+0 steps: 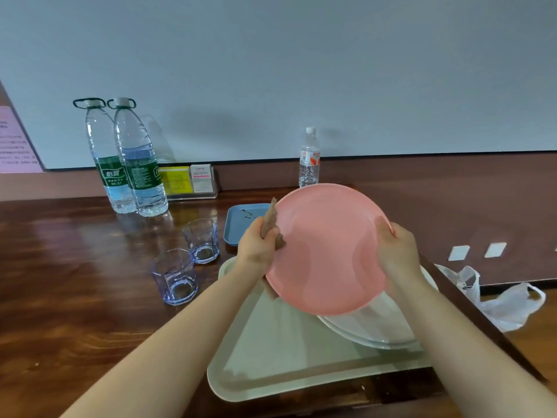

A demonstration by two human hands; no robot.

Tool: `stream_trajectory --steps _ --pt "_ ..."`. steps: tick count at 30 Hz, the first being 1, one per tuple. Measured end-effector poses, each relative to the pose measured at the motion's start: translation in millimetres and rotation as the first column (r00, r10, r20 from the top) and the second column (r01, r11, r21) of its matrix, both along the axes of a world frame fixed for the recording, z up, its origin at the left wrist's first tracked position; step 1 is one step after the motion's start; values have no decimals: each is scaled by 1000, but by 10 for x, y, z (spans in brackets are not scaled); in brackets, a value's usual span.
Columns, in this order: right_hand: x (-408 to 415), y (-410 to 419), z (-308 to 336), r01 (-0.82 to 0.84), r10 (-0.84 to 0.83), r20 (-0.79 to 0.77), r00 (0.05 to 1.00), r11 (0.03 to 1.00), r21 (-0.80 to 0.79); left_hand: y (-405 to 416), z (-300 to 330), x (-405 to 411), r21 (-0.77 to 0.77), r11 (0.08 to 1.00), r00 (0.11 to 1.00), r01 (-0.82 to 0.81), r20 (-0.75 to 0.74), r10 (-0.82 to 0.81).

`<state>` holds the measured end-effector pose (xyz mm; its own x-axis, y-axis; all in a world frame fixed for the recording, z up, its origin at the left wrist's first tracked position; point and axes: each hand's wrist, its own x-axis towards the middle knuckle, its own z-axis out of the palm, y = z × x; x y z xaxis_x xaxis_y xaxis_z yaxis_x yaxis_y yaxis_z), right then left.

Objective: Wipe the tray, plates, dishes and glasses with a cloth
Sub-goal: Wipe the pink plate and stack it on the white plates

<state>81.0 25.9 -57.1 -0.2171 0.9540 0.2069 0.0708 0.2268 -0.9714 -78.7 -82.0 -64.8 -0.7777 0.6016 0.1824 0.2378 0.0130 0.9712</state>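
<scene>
A round pink plastic plate (pixel 327 251) is held tilted above a beige tray (pixel 271 351), gripped at its edges by the right hand (pixel 398 251) and the left hand (pixel 256 245), which apparently also clutches a brown cloth (pixel 271 221); slippage could drop it onto white plates (pixel 376 327) beneath.

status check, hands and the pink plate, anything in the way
Left hand grips brown cloth at plate rim. Right hand holds pink plate tilted above tray. Nothing blocking.
</scene>
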Motion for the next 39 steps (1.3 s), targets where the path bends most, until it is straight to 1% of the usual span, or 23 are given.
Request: stream_trajectory --steps 3,5,6,7,8,10,12,13,15,16,18,19,20,22,24,26,28,30,33,36,39 --pt "-91 -162 -93 178 -205 -179 962 972 -155 40 -77 218 106 987 970 -123 225 96" --pt "-177 -312 -111 244 -312 -317 895 940 -238 75 -160 434 167 966 929 -198 346 131" --pt "-209 -386 -103 253 -337 -373 865 933 -258 94 -194 526 194 953 902 -234 408 138" --pt "-229 -451 -97 238 -332 -405 852 935 -265 105 -220 583 209 943 876 -260 462 139" --pt "-234 -488 -107 199 -293 -417 860 946 -255 109 -237 603 217 937 856 -274 500 134" --pt "-211 -498 -117 22 -121 -409 904 971 -238 97 -250 497 224 940 846 -257 523 107" --pt "-103 -418 -75 -163 72 -382 921 963 -213 62 -215 281 215 957 882 -194 464 74" --pt "-35 -352 -27 -215 131 -366 921 956 -199 39 -173 168 184 972 922 -143 383 63" --pt "84 -191 111 -299 233 -307 923 935 -191 -16 -72 -29 70 997 990 -33 138 23" --pt "131 -109 182 -348 291 -267 919 917 -194 -42 3 -82 14 1000 999 25 23 -26" --pt "185 -24 313 -451 430 -144 891 873 -186 -67 133 -140 -87 984 975 156 -148 -167" --pt "183 -3 343 -477 475 -57 878 861 -175 -61 180 -153 -141 967 946 212 -219 -240" --pt "168 13 342 -472 480 31 876 870 -145 -53 219 -146 -181 949 915 259 -269 -301" --pt "120 10 298 -423 426 136 894 905 -49 -3 214 -120 -203 924 876 323 -305 -373" --pt "93 15 208 -391 363 237 901 917 81 46 144 -81 -189 936 891 297 -298 -343" --pt "102 35 119 -360 305 302 903 921 148 68 75 -40 -175 944 923 280 -222 -315" --pt "131 76 50 -310 251 300 920 937 165 72 35 -8 -190 946 944 263 -153 -293" --pt "158 119 6 -202 163 240 957 968 147 67 18 28 -193 959 969 207 -97 -229" --pt "155 152 -41 4 -14 121 993 996 85 60 -7 152 -116 989 996 90 12 -90" --pt "115 141 -117 188 -188 -10 982 982 -9 74 -73 293 -29 999 993 -29 116 32" --pt "20 40 -183 315 -330 -135 934 941 -126 95 -79 476 18 996 972 -91 219 84"
